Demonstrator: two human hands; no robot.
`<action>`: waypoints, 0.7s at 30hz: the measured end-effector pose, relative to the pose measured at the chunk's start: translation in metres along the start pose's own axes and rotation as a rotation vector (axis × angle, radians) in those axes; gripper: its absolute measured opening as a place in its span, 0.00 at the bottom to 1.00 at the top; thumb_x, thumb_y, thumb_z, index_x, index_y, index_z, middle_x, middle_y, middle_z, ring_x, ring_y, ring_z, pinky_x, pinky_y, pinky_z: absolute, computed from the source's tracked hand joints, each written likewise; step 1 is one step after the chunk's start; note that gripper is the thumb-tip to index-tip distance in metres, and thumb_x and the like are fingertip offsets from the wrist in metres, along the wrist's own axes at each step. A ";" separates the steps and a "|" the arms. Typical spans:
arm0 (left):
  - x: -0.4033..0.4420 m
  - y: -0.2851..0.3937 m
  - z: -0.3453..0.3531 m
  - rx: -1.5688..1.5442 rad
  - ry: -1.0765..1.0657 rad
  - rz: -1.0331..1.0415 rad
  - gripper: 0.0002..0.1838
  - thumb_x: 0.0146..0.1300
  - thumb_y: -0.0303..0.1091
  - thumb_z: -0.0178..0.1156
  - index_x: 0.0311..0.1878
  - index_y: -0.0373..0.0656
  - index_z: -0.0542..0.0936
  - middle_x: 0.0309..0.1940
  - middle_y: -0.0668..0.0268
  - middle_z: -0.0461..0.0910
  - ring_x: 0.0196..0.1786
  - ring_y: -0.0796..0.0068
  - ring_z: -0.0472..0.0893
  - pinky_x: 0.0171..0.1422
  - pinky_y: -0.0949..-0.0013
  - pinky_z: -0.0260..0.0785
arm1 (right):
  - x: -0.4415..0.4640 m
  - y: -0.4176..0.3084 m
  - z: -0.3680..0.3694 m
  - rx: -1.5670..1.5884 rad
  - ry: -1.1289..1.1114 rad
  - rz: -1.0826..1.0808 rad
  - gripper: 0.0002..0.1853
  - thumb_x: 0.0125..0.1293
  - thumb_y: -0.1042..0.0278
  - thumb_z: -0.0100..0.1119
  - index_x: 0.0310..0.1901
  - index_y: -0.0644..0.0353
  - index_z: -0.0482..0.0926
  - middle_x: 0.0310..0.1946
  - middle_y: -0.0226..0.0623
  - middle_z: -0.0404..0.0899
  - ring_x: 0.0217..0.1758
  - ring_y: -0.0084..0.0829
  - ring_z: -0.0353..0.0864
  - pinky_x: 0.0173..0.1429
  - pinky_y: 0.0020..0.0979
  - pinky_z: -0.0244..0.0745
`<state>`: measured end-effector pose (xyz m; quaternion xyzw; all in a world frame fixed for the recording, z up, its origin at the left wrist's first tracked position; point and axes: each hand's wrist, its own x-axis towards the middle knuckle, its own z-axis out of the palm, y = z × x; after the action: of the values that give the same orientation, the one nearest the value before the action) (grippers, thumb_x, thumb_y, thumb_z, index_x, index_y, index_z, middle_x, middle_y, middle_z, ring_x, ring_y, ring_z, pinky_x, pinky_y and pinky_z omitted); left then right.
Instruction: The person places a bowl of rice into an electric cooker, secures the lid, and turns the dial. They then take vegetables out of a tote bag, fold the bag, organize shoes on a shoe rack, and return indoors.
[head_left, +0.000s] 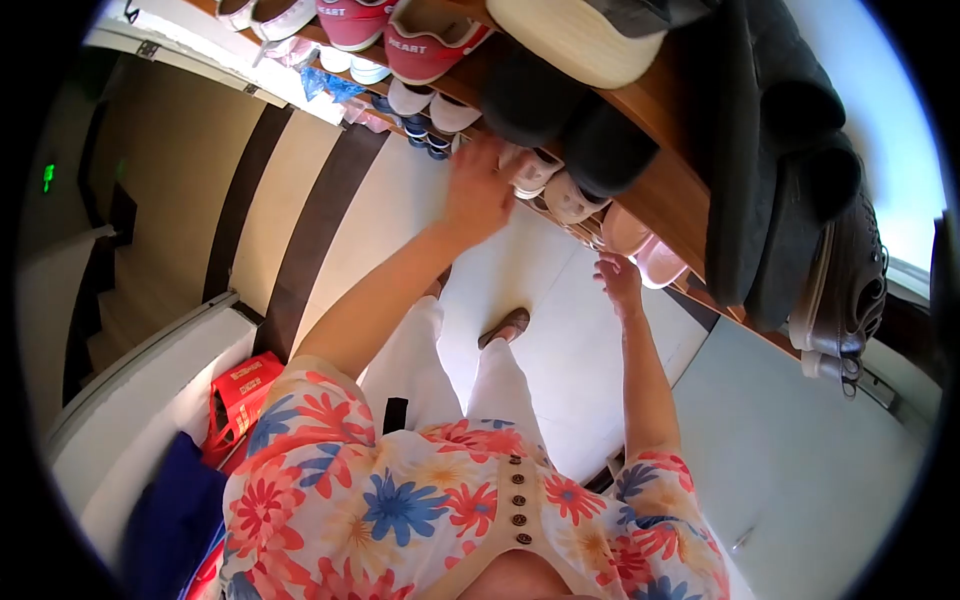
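Pink shoes [659,264] lie beside the empty, loosely curled right hand [619,280], the left hand's [480,188] hold unclear.

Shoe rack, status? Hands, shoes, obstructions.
Left hand at pale shoes, contact unclear. Right hand near pink shoes, nothing visible in it. Black shoes jut out above the pale pair.

Floral blouse [405,505] — red, blue — with dark buttons [519,520]; white trousers [498,385], brown shoe [512,323].
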<state>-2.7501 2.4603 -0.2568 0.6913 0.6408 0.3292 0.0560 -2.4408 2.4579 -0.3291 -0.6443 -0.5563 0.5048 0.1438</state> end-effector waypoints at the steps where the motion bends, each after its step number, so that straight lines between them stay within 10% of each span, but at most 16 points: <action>1: -0.002 -0.014 -0.009 0.016 0.043 -0.028 0.27 0.38 0.29 0.61 0.48 0.50 0.72 0.49 0.58 0.64 0.55 0.56 0.62 0.54 0.53 0.57 | -0.012 -0.025 0.004 0.030 -0.016 0.059 0.12 0.56 0.70 0.50 0.40 0.66 0.74 0.27 0.35 0.77 0.29 0.25 0.78 0.32 0.21 0.70; 7: 0.032 -0.090 -0.036 0.402 -0.106 -0.196 0.25 0.41 0.31 0.60 0.49 0.54 0.73 0.54 0.59 0.64 0.58 0.55 0.60 0.50 0.49 0.57 | -0.028 -0.081 0.056 0.232 -0.146 0.051 0.10 0.57 0.71 0.50 0.40 0.64 0.75 0.27 0.33 0.77 0.26 0.23 0.78 0.25 0.20 0.66; 10: 0.050 -0.108 -0.036 0.419 -0.319 -0.150 0.11 0.43 0.37 0.60 0.34 0.54 0.78 0.36 0.62 0.75 0.51 0.59 0.70 0.48 0.49 0.60 | -0.036 -0.090 0.072 0.163 -0.194 0.066 0.10 0.57 0.71 0.50 0.40 0.63 0.75 0.27 0.33 0.78 0.26 0.22 0.78 0.25 0.19 0.66; 14: 0.064 -0.128 -0.012 0.377 -0.309 -0.390 0.20 0.46 0.33 0.55 0.47 0.50 0.73 0.44 0.63 0.74 0.50 0.59 0.70 0.51 0.57 0.63 | -0.050 -0.083 0.079 0.127 -0.231 0.109 0.11 0.57 0.70 0.49 0.40 0.63 0.75 0.27 0.34 0.78 0.26 0.23 0.78 0.26 0.20 0.66; 21: 0.069 -0.119 -0.026 0.366 -0.524 -0.227 0.12 0.49 0.36 0.52 0.38 0.47 0.78 0.42 0.59 0.75 0.48 0.60 0.73 0.50 0.60 0.66 | -0.063 -0.086 0.093 0.189 -0.243 0.107 0.10 0.59 0.70 0.49 0.40 0.65 0.74 0.27 0.36 0.78 0.26 0.24 0.78 0.27 0.22 0.70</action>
<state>-2.8675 2.5352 -0.2696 0.6751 0.7261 0.0116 0.1300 -2.5573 2.3977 -0.2759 -0.5907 -0.4845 0.6360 0.1086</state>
